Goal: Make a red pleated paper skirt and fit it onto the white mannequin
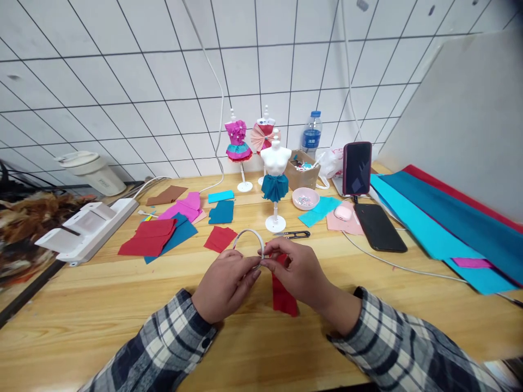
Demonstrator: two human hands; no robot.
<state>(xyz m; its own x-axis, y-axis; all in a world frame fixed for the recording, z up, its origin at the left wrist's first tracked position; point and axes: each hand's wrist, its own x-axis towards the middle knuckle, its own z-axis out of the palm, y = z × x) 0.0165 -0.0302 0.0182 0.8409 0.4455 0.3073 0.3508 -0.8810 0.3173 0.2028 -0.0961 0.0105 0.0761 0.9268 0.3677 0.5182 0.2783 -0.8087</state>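
Note:
A narrow white ring, which looks like a roll of tape (250,231), is held upright over the table between both hands. My left hand (229,280) grips it from the left, with fingers closed along its lower side. At its right edge, the thumb and forefinger of my right hand (300,267) are pinched together. Whether a loose end of tape lies between them cannot be made out. Beneath my right hand lies a red cloth strip (285,296), partly covered. Just beyond are black thread snips (295,234) and a white mini mannequin (276,158) in a teal skirt (275,187).
Two dressed mannequins (237,136) stand behind, near a cardboard box (304,174), a bottle (312,133) and a pink bead dish (305,199). Cloth pieces (147,238) and a power strip (92,228) are left; phones (379,227), a cable and long fabric (445,218) are right.

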